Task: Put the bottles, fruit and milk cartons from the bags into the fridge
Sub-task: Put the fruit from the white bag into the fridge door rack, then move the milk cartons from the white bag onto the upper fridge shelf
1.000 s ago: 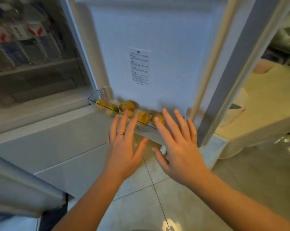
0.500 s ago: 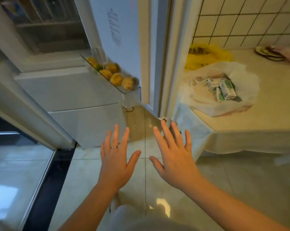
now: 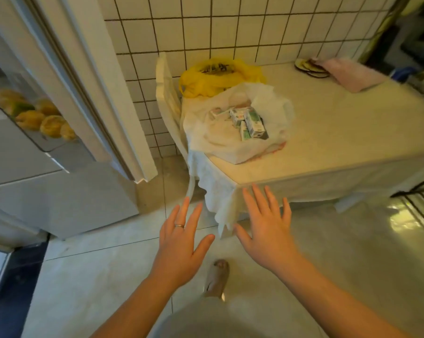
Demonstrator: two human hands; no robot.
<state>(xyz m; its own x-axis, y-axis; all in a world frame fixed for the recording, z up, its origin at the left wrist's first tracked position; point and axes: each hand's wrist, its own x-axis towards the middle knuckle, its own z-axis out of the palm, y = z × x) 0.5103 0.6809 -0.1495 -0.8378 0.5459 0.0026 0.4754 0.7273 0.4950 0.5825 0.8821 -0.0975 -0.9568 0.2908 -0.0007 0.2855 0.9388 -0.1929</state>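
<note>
Pale tiled floor (image 3: 352, 264) across the lower half, glossy with reflections at the right. Open fridge (image 3: 59, 191) along the left edge, grey drawer fronts low down, its door (image 3: 89, 69) swung out toward the white-tiled wall. Cloth-covered tabletop (image 3: 340, 132) at the right, against that wall, one corner of the cloth hanging down toward the floor. White chair (image 3: 167, 93) tucked between door and tabletop, back upright.

On the tabletop's near-left corner, a white bag (image 3: 215, 137), mouth spread wide. Just behind it, touching, a yellow bag (image 3: 215, 79), crumpled, contents hidden. Far back on the tabletop, a folded pink cloth (image 3: 349, 73) beside a few dark-rimmed plates (image 3: 308, 67).

Low in the middle, left hand (image 3: 181, 242) and right hand (image 3: 267, 230), side by side and apart, palms down, fingers straight and spread, holding nothing. Both in front of the hanging cloth corner; contact with the cloth impossible to tell.

Yellow-orange fruit (image 3: 30, 117) in a row in the clear bin on the door. Green-and-white milk cartons (image 3: 252, 121) heaped inside the white bag. Thin ring (image 3: 179, 225) on a left finger.
</note>
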